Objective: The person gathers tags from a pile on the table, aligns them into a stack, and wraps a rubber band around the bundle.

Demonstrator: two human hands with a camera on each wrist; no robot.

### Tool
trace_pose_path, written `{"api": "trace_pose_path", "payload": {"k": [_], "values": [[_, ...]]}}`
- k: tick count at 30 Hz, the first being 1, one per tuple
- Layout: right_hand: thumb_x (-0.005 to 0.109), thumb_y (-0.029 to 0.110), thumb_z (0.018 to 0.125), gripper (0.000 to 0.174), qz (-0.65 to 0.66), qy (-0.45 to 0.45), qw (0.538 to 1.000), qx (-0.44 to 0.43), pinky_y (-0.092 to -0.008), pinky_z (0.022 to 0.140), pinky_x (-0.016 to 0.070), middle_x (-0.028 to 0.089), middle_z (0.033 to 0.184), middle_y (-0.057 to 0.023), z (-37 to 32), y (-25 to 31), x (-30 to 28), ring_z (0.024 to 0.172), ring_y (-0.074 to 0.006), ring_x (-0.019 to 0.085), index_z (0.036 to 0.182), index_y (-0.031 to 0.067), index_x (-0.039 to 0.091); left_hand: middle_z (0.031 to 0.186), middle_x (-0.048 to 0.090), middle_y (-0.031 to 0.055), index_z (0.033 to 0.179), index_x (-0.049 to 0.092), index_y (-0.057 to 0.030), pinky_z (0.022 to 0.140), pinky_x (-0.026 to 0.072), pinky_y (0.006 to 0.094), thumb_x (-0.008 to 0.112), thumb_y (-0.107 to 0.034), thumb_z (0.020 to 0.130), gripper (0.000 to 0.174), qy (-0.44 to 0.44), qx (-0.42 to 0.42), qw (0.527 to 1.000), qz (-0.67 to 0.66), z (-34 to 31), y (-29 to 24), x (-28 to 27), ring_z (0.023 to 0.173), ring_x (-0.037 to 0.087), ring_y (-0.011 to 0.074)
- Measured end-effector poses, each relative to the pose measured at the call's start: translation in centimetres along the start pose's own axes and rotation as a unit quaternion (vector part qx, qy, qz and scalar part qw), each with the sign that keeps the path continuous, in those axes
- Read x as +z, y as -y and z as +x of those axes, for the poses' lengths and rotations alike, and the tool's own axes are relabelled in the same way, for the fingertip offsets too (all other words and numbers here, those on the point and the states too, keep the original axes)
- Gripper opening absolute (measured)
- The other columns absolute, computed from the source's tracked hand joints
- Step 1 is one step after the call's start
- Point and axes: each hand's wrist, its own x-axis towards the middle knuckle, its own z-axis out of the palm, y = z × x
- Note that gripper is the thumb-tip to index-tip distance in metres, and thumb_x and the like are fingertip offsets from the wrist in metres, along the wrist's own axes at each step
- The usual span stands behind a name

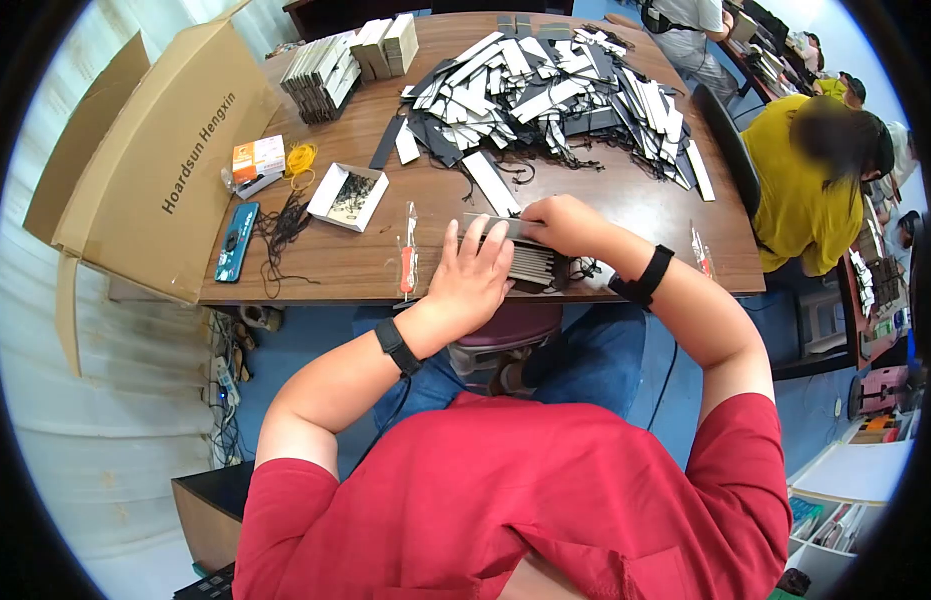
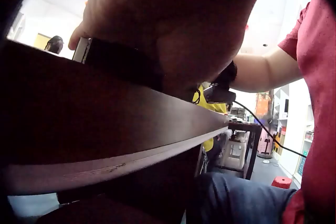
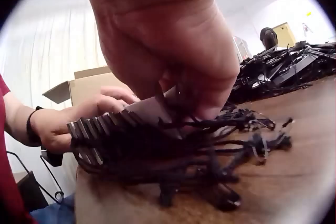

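A row of flat tags [image 1: 531,266] with black cords [image 3: 215,153] stands on edge near the table's front. My right hand [image 1: 568,228] is at the far side of this row, its curled fingers pinching a pale tag [image 3: 149,109]. The cords trail over the table below that hand in the right wrist view. My left hand [image 1: 468,275] lies along the row's left end with its fingers spread and mostly straight, the fingertips over a grey tag at the back. In the left wrist view, that hand hides most of the row.
A big heap of black and white tags [image 1: 545,90] covers the back of the table. To the left are stacked tags [image 1: 320,80], a small white box [image 1: 348,197], a blue phone [image 1: 236,242] and a large carton [image 1: 175,160]. An orange-handled tool [image 1: 408,268] lies beside my left hand.
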Motion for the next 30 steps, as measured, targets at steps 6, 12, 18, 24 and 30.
{"api": "trace_pose_path", "payload": {"k": [6,12,18,24,30], "values": [[0.057,0.033,0.093,0.031,0.017,0.158,0.987,0.010,-0.0451,0.075,0.0536,0.071,0.084,-0.0178,1.6,1.9,-2.8,0.079,-0.0363,0.068,0.089,0.0081,0.075,0.132,0.042,0.0191,0.125,0.046,0.0003,0.109,0.0293,0.0609,0.077,-0.025,0.074,0.064,0.068,0.023,0.996,-0.051,0.5,0.9,-0.9,0.125,0.041,0.0389],[0.072,0.052,0.077,0.059,-0.115,0.026,0.979,0.165,-0.0425,0.085,0.0536,0.070,0.106,-0.0180,6.4,2.3,-1.8,0.101,-0.0330,0.067,0.109,0.0018,0.066,0.128,0.044,0.0184,0.124,0.045,0.0009,0.108,0.0319,0.0588,0.077,-0.023,0.074,0.064,0.039,0.043,0.997,-0.060,0.2,1.1,-0.7,0.121,0.045,0.0368],[0.068,0.024,0.086,0.027,0.017,-0.186,0.977,0.098,-0.0431,0.076,0.0532,0.069,0.095,-0.0183,5.3,-0.6,-4.4,0.090,-0.0336,0.068,0.099,0.0024,0.061,0.127,0.045,0.0186,0.125,0.045,0.0005,0.107,0.0343,0.0556,0.078,-0.021,0.073,0.066,0.070,0.038,0.994,-0.074,0.1,1.5,-1.3,0.120,0.045,0.0374],[0.060,0.010,0.094,0.011,0.292,-0.241,0.925,-0.011,-0.0321,0.057,0.0509,0.065,0.085,-0.0106,0.1,0.4,-6.2,0.063,-0.0179,0.066,0.102,0.0028,0.058,0.126,0.046,0.0193,0.125,0.045,0.0005,0.106,0.0350,0.0535,0.080,-0.021,0.071,0.067,0.055,0.037,0.994,-0.087,0.0,1.6,-1.5,0.118,0.046,0.0389],[0.061,0.022,0.091,0.017,0.085,0.045,0.994,-0.051,-0.0453,0.079,0.0508,0.068,0.095,-0.0160,0.0,-0.9,0.1,0.089,-0.0394,0.063,0.096,0.0073,0.067,0.129,0.045,0.0190,0.129,0.044,-0.0006,0.102,0.0367,0.0507,0.080,-0.021,0.070,0.072,0.003,0.035,0.997,-0.067,-0.8,1.3,-0.7,0.117,0.045,0.0388]]}}
